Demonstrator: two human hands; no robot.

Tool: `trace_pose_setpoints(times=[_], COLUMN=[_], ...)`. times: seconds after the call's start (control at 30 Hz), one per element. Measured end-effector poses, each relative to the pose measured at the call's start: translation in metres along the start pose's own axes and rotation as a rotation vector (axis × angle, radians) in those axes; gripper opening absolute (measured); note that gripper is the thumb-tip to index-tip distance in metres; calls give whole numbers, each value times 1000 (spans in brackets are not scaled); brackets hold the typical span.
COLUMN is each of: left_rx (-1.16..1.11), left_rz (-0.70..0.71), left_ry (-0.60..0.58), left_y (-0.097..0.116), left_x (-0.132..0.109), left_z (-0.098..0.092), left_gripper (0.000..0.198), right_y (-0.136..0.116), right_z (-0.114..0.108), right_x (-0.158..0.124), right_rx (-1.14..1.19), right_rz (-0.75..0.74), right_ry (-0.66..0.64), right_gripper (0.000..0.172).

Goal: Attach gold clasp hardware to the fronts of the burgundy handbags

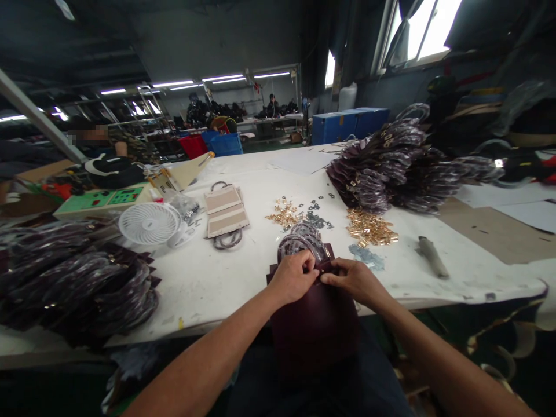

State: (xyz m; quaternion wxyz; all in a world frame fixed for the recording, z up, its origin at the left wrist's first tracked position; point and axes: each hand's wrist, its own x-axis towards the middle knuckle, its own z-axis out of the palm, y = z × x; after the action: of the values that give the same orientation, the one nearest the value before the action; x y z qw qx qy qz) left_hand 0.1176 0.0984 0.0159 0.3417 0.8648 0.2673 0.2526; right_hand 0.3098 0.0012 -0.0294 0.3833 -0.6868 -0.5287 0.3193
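Observation:
A dark maroon leather bag panel (313,318) lies over my lap and the table's front edge. Plastic-wrapped looped handles (304,236) are at its far end. My left hand (296,277) is closed at the panel's top edge, fingers curled and thumb pressed in. Just right of it, my right hand (354,279) pinches the same edge between thumb and fingers. Any small part between the fingertips is hidden. Beyond the panel lie a pile of gold metal fittings (284,214), some grey metal pieces (316,219) and a larger gold pile (371,227).
Wrapped maroon pieces are heaped at left (87,284) and at right (386,165). A white fan (150,223), beige panels with handles (226,211), a grey roll (432,258) and a clear plastic bag (367,256) lie on the white table (195,284). Another person (117,142) sits far left.

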Motion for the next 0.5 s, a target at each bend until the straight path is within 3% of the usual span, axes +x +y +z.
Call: trace_pose_setpoints(times=[0.13,0.3,0.37,0.5], left_rx=[9,91,157,267], left_rz=[-14,-33,14,174], left_ry=[-30,-43,36,360], left_y=[-17,-26,-24,-25], left_x=[7,8,-2,-48], left_z=[2,2,-2,-5], left_gripper=[23,6,11,24], right_y=[1,-1,0,1], right_z=[12,23,22,3], right_x=[5,11,10,12], right_rx=[5,-170,-158,58], right_rz=[29,50,36,27], right_ry=[53,154,164,203], right_gripper=[39,36,36,49])
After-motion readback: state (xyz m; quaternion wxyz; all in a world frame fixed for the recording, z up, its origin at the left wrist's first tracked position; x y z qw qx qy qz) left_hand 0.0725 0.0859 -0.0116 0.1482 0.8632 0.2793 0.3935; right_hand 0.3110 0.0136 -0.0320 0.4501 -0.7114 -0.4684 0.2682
